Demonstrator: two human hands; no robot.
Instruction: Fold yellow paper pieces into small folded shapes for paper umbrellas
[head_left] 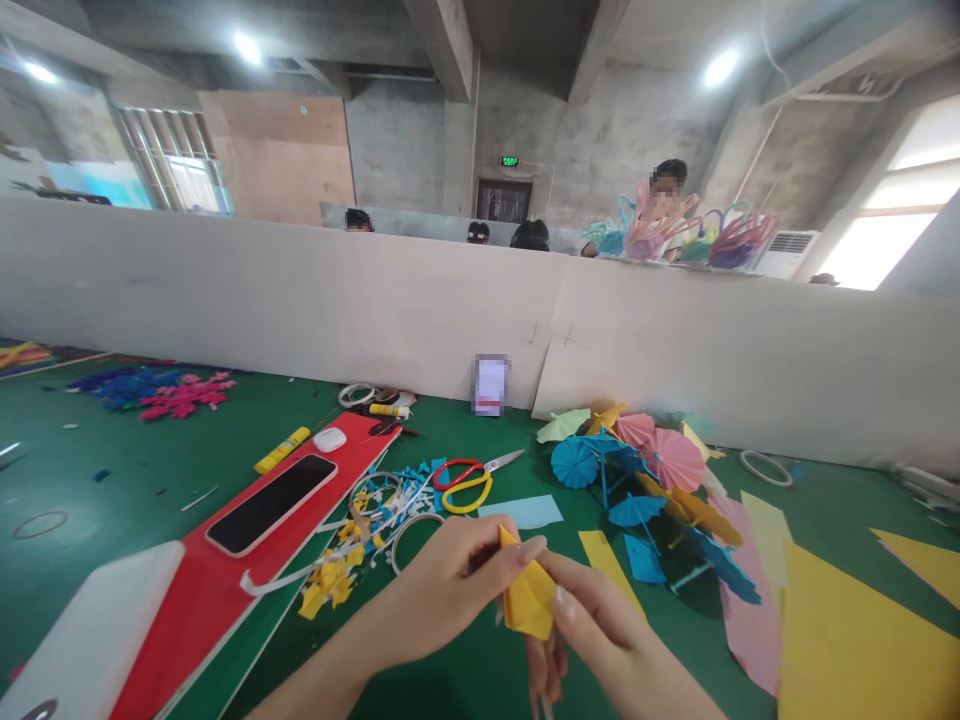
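Note:
My left hand (450, 575) and my right hand (604, 625) are both closed on a small folded piece of yellow paper (531, 608) at the lower middle. Its pointed tip sticks up by my left thumb, and my right thumb presses its right edge. Some fingers curl underneath and are partly hidden. Just beyond my hands lie scissors (469, 497) with red and yellow handles and a light blue paper strip (523, 511). Several small paper umbrellas (574, 463) in blue, pink, orange and green are heaped to the right. Paper scraps (330, 585) are scattered to the left.
On a red board (176, 600) at left rest a phone (271, 503) and a white object (112, 630). A glue stick (283, 451) lies nearby. Large yellow paper (855, 640) lies right. A white partition (360, 300) closes off the back; people show beyond it.

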